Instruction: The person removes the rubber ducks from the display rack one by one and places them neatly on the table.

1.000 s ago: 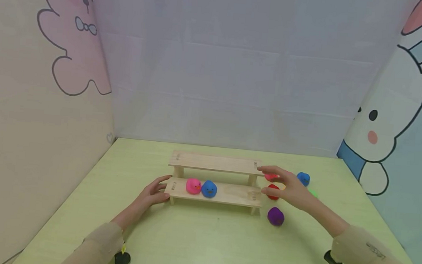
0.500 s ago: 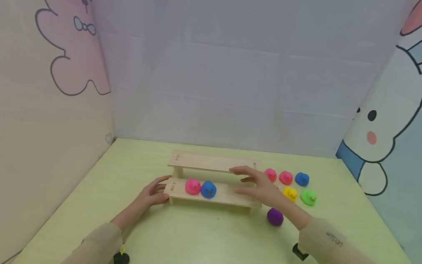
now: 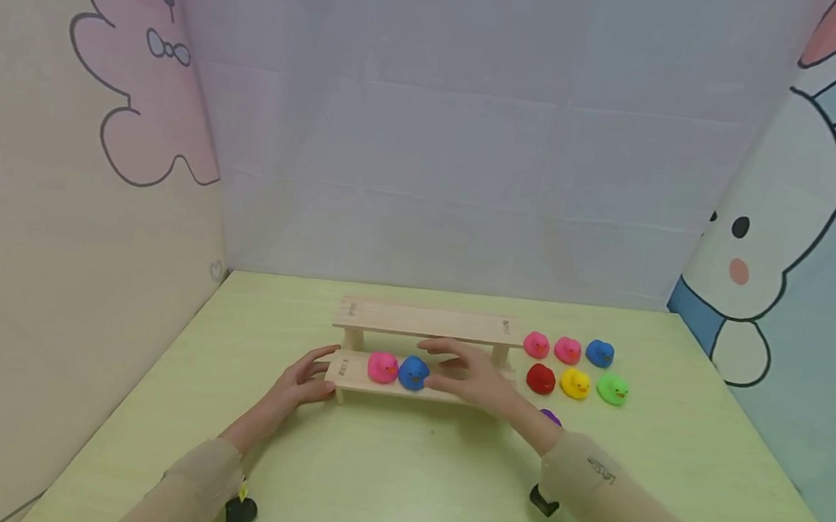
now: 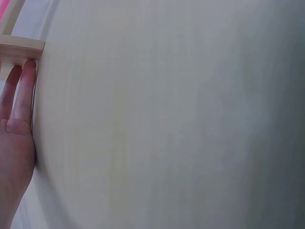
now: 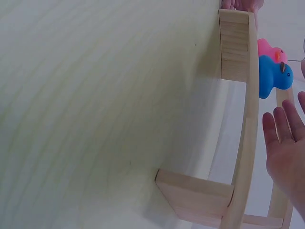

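Observation:
A two-step wooden shelf (image 3: 428, 321) stands on the table. On its lower board sit a pink rubber duck (image 3: 382, 367) and, right beside it, a blue rubber duck (image 3: 414, 373). My left hand (image 3: 300, 381) touches the lower board's left end; two fairly straight fingers (image 4: 27, 90) meet the wood in the left wrist view. Over the lower board, my right hand (image 3: 475, 380) reaches toward the blue duck with parted fingers. In the right wrist view, its extended fingers (image 5: 282, 124) appear just short of the blue duck, holding nothing.
Right of the shelf are two pink ducks (image 3: 568, 350), a blue duck (image 3: 600, 353), a red duck (image 3: 541, 379), a yellow duck (image 3: 575, 383) and a green duck (image 3: 612, 388). A purple object (image 3: 550, 417) is mostly hidden behind my right wrist. Printed cloth walls surround the table.
My right hand has moved left from beside the red duck, across the lower board, to the blue duck. The left hand and the ducks have stayed in place.

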`<state>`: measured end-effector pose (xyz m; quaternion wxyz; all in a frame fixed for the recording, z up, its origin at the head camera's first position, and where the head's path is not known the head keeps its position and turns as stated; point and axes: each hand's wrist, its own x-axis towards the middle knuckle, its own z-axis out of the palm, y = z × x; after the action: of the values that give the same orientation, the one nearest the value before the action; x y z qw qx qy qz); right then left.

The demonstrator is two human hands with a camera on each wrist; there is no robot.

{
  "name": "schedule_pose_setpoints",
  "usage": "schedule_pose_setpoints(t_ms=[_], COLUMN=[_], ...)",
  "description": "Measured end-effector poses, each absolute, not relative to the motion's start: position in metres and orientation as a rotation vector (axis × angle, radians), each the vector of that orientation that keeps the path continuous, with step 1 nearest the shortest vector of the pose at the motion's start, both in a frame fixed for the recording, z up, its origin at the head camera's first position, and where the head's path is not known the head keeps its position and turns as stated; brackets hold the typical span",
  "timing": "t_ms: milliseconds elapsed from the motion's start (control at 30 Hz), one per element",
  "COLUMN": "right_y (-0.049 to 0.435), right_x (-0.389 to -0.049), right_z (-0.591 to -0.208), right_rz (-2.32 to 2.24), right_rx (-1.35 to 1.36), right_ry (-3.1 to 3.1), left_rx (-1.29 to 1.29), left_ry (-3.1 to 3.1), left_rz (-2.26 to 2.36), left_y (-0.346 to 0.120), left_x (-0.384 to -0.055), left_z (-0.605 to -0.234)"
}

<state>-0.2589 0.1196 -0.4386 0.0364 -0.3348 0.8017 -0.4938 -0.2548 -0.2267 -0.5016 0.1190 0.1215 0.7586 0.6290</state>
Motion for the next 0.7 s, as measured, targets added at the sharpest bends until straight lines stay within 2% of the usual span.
schedule_pose_setpoints(t_ms=[367, 700], right_y=[0.097, 0.098], right_x=[-0.261, -0.259], right_z=[-0.453, -0.454], right_rz=[-1.473, -1.410], right_rx=[-1.051, -0.982], right_ry=[2.506, 2.578], left_rx=[0.367, 0.353], left_ry=[2.202, 2.212], left_rz=[1.859, 1.860], left_y=[-0.227, -0.227], left_x=[-0.256, -0.257], left_z=[-0.503, -0.504])
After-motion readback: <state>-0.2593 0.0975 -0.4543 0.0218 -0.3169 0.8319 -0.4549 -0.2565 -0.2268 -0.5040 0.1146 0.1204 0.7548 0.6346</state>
